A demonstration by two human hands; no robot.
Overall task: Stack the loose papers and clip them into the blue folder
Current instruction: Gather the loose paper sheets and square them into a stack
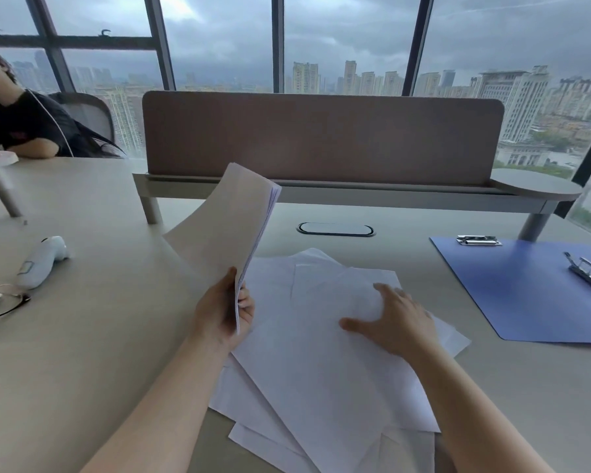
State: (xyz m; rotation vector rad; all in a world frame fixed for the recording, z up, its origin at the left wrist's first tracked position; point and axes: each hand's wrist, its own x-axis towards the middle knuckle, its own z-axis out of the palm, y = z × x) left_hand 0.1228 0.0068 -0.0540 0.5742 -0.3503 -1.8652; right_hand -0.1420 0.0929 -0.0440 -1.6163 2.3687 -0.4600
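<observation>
My left hand (223, 309) grips a thin stack of white papers (226, 220) by its lower corner, holding it raised and tilted up off the desk. Several loose white sheets (316, 367) lie fanned and overlapping on the desk in front of me. My right hand (394, 319) rests flat on the top loose sheet, fingers spread. The blue folder (526, 291) lies open at the right, apart from the sheets, with a metal clip (479, 240) at its far edge and a second metal clamp (589, 273) near its right side.
A brown divider screen (321, 138) on a raised shelf stands across the back of the desk. A cable port (335, 229) sits behind the papers. At the left lie a white handheld device (45, 261) and glasses (4, 303). Another person (21, 124) sits at far left.
</observation>
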